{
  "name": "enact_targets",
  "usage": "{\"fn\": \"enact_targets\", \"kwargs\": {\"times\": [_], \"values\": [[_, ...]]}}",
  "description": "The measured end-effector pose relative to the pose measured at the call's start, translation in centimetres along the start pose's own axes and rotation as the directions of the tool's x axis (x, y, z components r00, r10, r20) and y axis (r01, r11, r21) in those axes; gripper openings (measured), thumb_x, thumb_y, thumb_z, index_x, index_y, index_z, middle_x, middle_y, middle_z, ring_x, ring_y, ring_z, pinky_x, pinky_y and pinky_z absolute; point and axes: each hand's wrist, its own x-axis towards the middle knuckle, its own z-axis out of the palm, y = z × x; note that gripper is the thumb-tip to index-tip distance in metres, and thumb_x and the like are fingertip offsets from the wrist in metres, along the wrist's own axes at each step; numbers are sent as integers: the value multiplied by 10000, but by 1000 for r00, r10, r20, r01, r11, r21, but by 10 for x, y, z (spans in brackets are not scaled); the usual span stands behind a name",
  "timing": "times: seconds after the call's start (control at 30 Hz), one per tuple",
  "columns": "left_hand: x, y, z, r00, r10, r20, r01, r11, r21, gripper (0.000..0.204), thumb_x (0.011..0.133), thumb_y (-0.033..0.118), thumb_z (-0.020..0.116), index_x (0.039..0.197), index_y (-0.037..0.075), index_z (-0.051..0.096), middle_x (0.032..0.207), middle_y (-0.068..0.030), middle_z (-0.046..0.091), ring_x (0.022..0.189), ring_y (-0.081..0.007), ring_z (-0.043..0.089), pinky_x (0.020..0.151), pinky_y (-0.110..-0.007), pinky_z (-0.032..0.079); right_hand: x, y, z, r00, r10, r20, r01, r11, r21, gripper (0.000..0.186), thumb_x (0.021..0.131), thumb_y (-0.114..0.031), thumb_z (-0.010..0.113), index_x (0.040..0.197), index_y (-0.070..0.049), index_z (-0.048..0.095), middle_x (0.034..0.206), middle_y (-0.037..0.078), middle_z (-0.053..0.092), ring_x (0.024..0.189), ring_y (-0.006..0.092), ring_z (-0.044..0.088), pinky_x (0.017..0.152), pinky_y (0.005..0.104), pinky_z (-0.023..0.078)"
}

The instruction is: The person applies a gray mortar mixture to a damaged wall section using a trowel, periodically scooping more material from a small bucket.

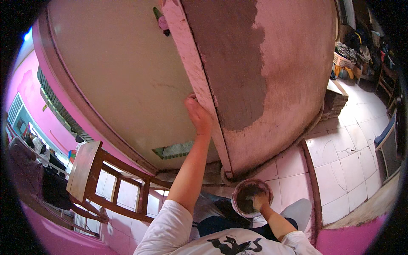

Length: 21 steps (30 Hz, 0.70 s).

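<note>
My left hand [198,115] reaches up to the pink-white door frame [193,63], its fingers curled against the frame's edge. Low in front of me, my right hand [260,200] is down inside a round bucket [236,199]. Dark, wet-looking stuff lies in the bucket, and the fingers are hidden there. Right of the frame, a large dark grey patch [231,63] with a ragged edge covers part of the pale pink wall [293,63]. A beige door [123,72] stands on the frame's left.
A wooden chair or stool [87,172] stands at the left, by a dark seat [25,165]. White floor tiles [335,161] spread to the right past a brown strip [312,182]. Stacked flat pieces [333,102] sit by the wall's far end, with a crate [343,60] of clutter beyond.
</note>
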Motion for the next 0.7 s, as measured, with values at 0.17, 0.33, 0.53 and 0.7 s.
{"fn": "enact_targets", "kwargs": {"times": [0.17,0.33,0.53,0.7], "values": [[5,-10,1,1000,-2,27,6,990,-141,468,1129,375,300,1207,-35,511,1165,-166,561,1103,-272,528,1022,-382,396,-1,5,9,996,72,55,-69,996,-55,410,834,-236,591,1170,-50,736,1279,194,681,1238,386,591,1073,604,360],[6,3,-3,999,33,32,-28,989,-148,519,1123,415,293,1254,-49,484,1219,-194,537,1153,-283,508,1059,-394,368,-8,5,28,994,103,-23,-102,993,61,435,851,-283,579,1190,-57,732,1270,199,686,1227,385,600,1095,589,359],[9,22,-7,985,-23,173,15,999,48,571,1120,442,271,1307,-65,452,1242,-228,521,1173,-317,500,1068,-415,360,-3,20,33,992,108,-67,-94,978,184,483,900,-364,566,1296,-116,688,1354,134,648,1404,338,424,1234,532,167],[10,14,-5,964,146,224,-162,985,56,536,1128,400,271,1318,-70,445,1230,-246,518,1139,-349,504,1050,-432,372,-9,36,4,999,21,24,-22,998,62,339,890,-333,645,1158,-148,741,1328,148,654,1397,354,431,1139,565,289]]}}
